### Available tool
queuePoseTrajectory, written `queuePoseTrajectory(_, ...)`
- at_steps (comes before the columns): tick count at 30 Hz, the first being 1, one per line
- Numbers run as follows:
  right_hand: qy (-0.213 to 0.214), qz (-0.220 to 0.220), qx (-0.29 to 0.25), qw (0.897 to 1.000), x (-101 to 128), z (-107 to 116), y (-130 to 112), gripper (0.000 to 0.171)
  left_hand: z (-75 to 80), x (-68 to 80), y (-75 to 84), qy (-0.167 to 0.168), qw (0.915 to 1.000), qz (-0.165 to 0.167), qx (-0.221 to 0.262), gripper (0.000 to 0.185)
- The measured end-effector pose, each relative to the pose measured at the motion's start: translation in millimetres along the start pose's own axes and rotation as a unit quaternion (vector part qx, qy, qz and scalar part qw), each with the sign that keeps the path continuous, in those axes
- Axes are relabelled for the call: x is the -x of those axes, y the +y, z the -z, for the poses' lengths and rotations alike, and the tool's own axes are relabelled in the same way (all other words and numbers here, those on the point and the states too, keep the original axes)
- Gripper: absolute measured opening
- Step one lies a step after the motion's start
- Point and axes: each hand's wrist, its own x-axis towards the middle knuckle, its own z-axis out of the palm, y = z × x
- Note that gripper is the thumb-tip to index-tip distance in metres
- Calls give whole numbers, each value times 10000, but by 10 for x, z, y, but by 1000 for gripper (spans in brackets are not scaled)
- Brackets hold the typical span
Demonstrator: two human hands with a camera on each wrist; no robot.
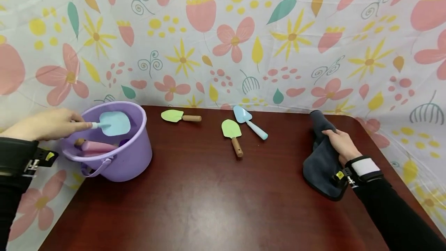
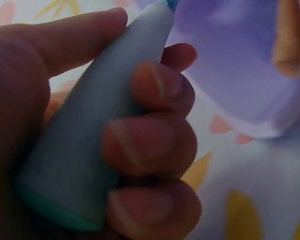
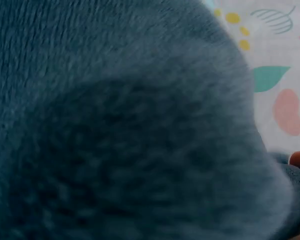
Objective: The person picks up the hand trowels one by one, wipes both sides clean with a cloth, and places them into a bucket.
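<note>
My left hand (image 1: 60,124) grips the pale handle (image 2: 95,115) of a light blue toy shovel (image 1: 115,123), fingers wrapped round it. The shovel's blade is over the mouth of a purple bucket (image 1: 136,150) at the table's left. Inside the bucket lie a pink thing (image 1: 97,146) and a wooden handle end (image 2: 288,45); the rest of the contents is hidden. At the right, my right hand (image 1: 341,144) pinches a dark grey cloth (image 1: 322,167), which hangs down in folds by the table's right side. The cloth fills most of the right wrist view.
Across the back of the brown table (image 1: 209,204) lie a green trowel (image 1: 172,116) with a wooden handle, a green shovel (image 1: 231,129) and a light blue trowel (image 1: 243,114). A flowered sheet (image 1: 216,42) hangs behind the table.
</note>
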Motion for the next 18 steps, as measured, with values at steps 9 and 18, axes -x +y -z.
queuePoseTrajectory(9, 187, 336, 1455, 9886, -92, -105, 183, 68, -185, -128, 64, 9, 9970, 379, -669, 33)
queuePoseTrajectory(18, -131, 464, 2532, 9662, -133, -191, 185, 74, -319, -179, 7, 389, 9966, 513, -509, 23)
